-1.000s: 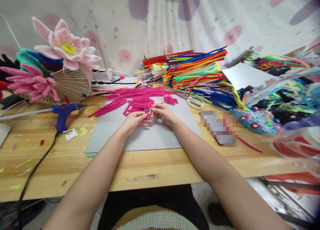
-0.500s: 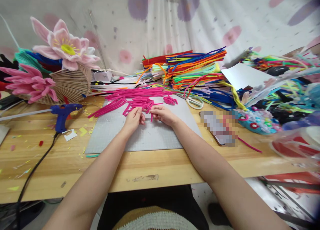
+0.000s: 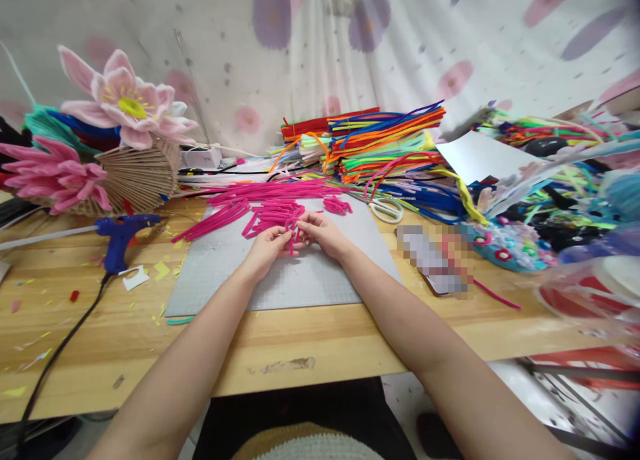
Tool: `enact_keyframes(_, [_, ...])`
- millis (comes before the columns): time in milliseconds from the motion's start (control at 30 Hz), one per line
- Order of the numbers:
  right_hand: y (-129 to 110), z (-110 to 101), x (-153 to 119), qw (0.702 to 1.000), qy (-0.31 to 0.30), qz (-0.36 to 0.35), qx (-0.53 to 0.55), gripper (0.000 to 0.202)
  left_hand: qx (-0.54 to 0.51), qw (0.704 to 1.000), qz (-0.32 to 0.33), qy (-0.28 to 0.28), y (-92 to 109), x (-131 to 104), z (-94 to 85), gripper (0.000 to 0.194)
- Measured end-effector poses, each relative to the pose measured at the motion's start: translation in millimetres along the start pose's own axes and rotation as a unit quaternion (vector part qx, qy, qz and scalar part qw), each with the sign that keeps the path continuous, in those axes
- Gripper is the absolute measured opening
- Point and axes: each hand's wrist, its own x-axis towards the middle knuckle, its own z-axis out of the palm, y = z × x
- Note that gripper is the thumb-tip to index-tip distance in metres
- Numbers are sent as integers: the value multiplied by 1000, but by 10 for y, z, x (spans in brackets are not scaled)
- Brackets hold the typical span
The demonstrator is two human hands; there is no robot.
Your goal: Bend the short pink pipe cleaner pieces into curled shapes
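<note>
Pipe cleaner (image 3: 292,249), magenta, sits between left hand (image 3: 269,249) and right hand (image 3: 324,235), about equally near both, loose end pointing nearward, fingertips of each pinched on it.

No text, brand, number or sign can be read. On the grey, rectangular, flat cutting mat (image 3: 310,285) at the centre of the frame, fine grid lines are printed, but no figures can be made out. The face of the flat, dark-edged, phone-like slab (image 3: 434,263), right of centre, is masked by coloured blocks.
</note>
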Motion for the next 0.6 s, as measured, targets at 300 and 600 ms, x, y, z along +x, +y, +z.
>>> enact_keyframes(300, [-124,-685,29,861,347,-145,-343,22,-49,996,20,67,19,58,-75,23])
enact_keyframes(600, [-10,-957,43,876,297,-102,-365,16,-71,995,29,58,33,53,-111,19])
